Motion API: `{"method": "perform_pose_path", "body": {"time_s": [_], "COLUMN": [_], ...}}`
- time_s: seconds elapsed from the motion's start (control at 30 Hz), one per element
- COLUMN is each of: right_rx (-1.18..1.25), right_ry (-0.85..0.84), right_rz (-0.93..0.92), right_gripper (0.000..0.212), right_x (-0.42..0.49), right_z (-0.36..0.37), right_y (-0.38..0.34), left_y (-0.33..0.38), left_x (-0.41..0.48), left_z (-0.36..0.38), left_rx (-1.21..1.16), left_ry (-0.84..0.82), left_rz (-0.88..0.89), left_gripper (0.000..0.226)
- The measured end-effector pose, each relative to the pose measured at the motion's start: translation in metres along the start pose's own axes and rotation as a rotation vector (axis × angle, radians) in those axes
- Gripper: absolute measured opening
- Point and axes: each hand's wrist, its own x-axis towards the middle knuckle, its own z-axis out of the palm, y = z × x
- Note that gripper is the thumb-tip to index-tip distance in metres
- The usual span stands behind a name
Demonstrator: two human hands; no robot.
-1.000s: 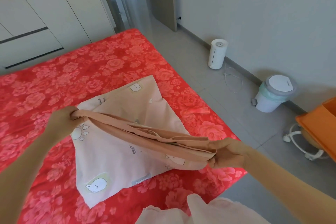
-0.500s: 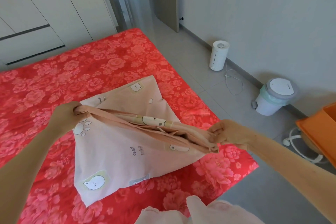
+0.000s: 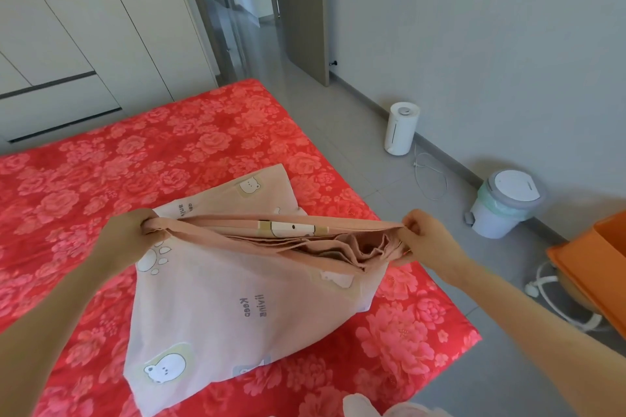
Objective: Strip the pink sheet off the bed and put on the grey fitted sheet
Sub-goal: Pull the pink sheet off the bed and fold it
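Pink sheet point(image 3: 237, 308): one, folded into a multi-layer bundle printed with bears and paw marks, located over the near right part of the bed point(image 3: 169, 152). Its top edge is lifted and its lower part lies on the red floral cover.

Count, left to right: one wardrobe front point(image 3: 84, 27), one left hand point(image 3: 125, 237), one bed, one pink sheet, one door point(image 3: 301, 10), one right hand point(image 3: 430, 240), one white cylindrical appliance point(image 3: 401, 129), one white lidded bin point(image 3: 504, 203), one orange box point(image 3: 596, 267).

Hand state: the left hand grips the left end of the lifted top edge, fingers curled round the bunched cloth. The right hand pinches the right end of the same edge between thumb and fingers. The layers gape between the two hands, showing inner folds.

Edges and room: the bed's right edge runs diagonally from the far corner near the doorway to the near corner at lower right. Grey floor point(image 3: 338, 118) lies open between that edge and the wall. The appliance and bin stand against the wall, well apart from the bed. A white cable point(image 3: 430, 176) lies loose on the floor between them.

Orientation: the long axis of the held edge runs left to right, roughly level. One corner points away toward the door, another toward the person at lower left
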Motion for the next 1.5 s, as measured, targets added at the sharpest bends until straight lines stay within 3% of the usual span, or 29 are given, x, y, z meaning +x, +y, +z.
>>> {"method": "perform_pose_path", "body": {"time_s": [0.1,0.2,0.3,0.33,0.37,0.4,0.47,0.53,0.6,0.67,0.8,0.9,1.0,1.07,1.17,1.23,1.3,1.37,1.5], "right_rx": [0.215,0.054,-0.054,-0.194,-0.417,-0.621,-0.818,-1.023,-1.194,-1.21,-0.905,-0.825,-0.736,-0.692,-0.737,-0.768,-0.735,-0.625,-0.456], "right_ry": [-0.03,0.063,0.053,0.073,0.142,0.226,0.185,0.047,-0.016,0.013,-0.034,-0.203,-0.272,-0.279,-0.217,-0.156,-0.223,-0.374,-0.526], "right_rz": [0.162,0.12,0.098,0.055,-0.038,-0.191,-0.442,-0.481,-0.487,-0.445,-0.507,-0.508,-0.507,-0.494,-0.532,-0.583,-0.63,-0.643,-0.518], "right_gripper": [0.019,0.019,0.016,0.014,0.021,0.041,0.089,0.115,0.123,0.111,0.004,0.03,0.04,0.04,0.032,0.025,0.024,0.025,0.035], "right_x": [0.008,0.012,0.007,0.003,0.0,-0.002,-0.013,-0.024,-0.023,-0.018,-0.015,-0.008,-0.003,-0.003,-0.003,0.0,0.007,0.013,0.035], "right_z": [-0.008,-0.019,-0.022,-0.019,-0.012,0.0,0.039,0.08,0.107,0.11,0.071,0.049,0.044,0.047,0.065,0.08,0.086,0.086,0.086], "right_y": [-0.001,0.002,0.003,0.001,0.0,0.001,-0.009,-0.026,-0.027,-0.024,-0.028,-0.043,-0.059,-0.069,-0.078,-0.08,-0.082,-0.088,-0.108], "left_y": [0.006,0.014,0.019,0.02,0.022,0.025,0.031,0.036,0.038,0.035,0.01,-0.006,-0.015,-0.025,-0.043,-0.056,-0.074,-0.093,-0.097], "left_x": [0.003,0.005,0.007,0.007,0.007,0.007,0.006,0.005,0.004,0.003,-0.003,-0.014,-0.028,-0.034,-0.041,-0.049,-0.058,-0.066,-0.071], "left_z": [-0.001,0.001,0.0,-0.001,-0.002,-0.004,-0.007,-0.01,-0.012,-0.015,-0.022,-0.027,-0.032,-0.035,-0.035,-0.034,-0.033,-0.038,-0.061], "left_rx": [0.019,0.019,0.006,0.003,0.002,0.003,0.0,-0.004,0.001,0.008,0.05,0.094,0.129,0.175,0.469,0.543,0.438,0.138,-0.288], "left_ry": [-0.014,-0.037,-0.027,-0.023,-0.021,-0.021,-0.02,-0.015,-0.003,0.011,-0.021,-0.099,-0.124,-0.131,-0.225,-0.274,-0.298,-0.274,-0.303], "left_rz": [0.037,0.093,0.11,0.118,0.131,0.15,0.206,0.274,0.313,0.318,0.267,0.275,0.33,0.343,0.25,0.189,0.136,0.082,-0.069], "left_gripper": [0.016,0.012,0.016,0.016,0.015,0.013,0.011,0.011,0.011,0.012,0.014,0.015,0.022,0.034,0.03,0.029,0.024,0.017,0.02]}}
